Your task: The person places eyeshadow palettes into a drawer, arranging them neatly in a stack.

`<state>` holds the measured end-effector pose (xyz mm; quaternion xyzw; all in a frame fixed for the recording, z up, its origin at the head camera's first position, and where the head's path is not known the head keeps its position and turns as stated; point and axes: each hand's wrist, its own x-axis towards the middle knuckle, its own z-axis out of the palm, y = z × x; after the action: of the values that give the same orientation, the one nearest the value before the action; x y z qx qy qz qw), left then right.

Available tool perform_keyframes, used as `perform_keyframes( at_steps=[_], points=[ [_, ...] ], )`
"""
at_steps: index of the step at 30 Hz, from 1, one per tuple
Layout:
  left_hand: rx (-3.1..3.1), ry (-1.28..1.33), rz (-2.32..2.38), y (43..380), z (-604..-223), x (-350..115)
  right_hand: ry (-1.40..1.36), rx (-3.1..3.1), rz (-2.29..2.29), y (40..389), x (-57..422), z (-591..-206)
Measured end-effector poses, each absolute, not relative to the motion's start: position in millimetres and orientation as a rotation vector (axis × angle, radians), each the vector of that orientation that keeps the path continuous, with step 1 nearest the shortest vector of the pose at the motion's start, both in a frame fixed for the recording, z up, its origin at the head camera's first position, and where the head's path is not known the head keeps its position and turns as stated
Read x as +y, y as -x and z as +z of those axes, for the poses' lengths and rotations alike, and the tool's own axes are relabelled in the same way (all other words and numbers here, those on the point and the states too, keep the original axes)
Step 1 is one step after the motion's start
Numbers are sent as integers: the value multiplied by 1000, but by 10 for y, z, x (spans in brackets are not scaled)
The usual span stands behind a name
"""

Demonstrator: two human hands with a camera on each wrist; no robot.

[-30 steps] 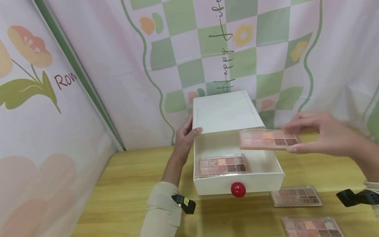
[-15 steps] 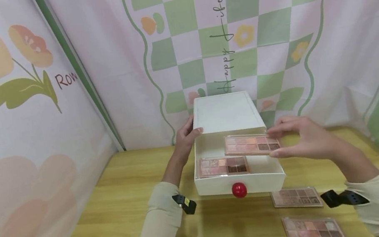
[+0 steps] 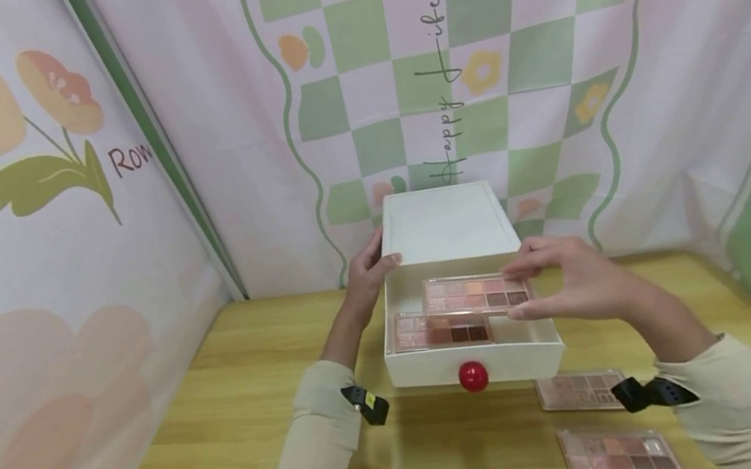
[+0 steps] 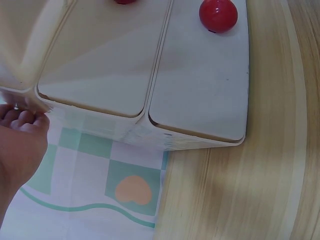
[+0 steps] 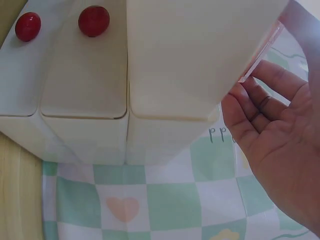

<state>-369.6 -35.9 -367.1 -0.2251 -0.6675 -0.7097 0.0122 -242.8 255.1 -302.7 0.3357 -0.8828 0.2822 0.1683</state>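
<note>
A white drawer cabinet [image 3: 447, 222] stands against the back curtain, its top drawer [image 3: 429, 369] pulled out by its red-knobbed front. My left hand [image 3: 367, 274] grips the cabinet's upper left edge, thumb at the front rim and fingers along the side. Between thumb and fingers, my right hand [image 3: 579, 278] pinches the right end of an eyeshadow palette [image 3: 469, 295]. That palette is over the drawer and overlaps another eyeshadow palette [image 3: 408, 333] lying at the drawer's front left. In the right wrist view the drawer wall hides most of the held palette [image 5: 260, 54].
On the wooden table [image 3: 234, 460], right of the drawer, lie two more palettes: a nearer palette [image 3: 620, 455] and a farther palette [image 3: 562, 393] partly behind the right wrist camera. Below the open drawer are two shut drawers with red knobs [image 4: 218, 14]. Printed curtains [image 3: 236, 125] enclose the back and sides.
My right hand has moved left with the palette and slightly down, from the drawer's right side to its middle, over the palette inside. The left hand and cabinet keep their place.
</note>
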Motion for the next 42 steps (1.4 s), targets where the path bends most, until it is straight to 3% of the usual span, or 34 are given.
perform_keyframes(
  at_steps=[42],
  points=[
    [-2066, 698, -2218, 3694, -3692, -345, -1068, -2669, 612, 2621, 2102, -3125]
  ],
)
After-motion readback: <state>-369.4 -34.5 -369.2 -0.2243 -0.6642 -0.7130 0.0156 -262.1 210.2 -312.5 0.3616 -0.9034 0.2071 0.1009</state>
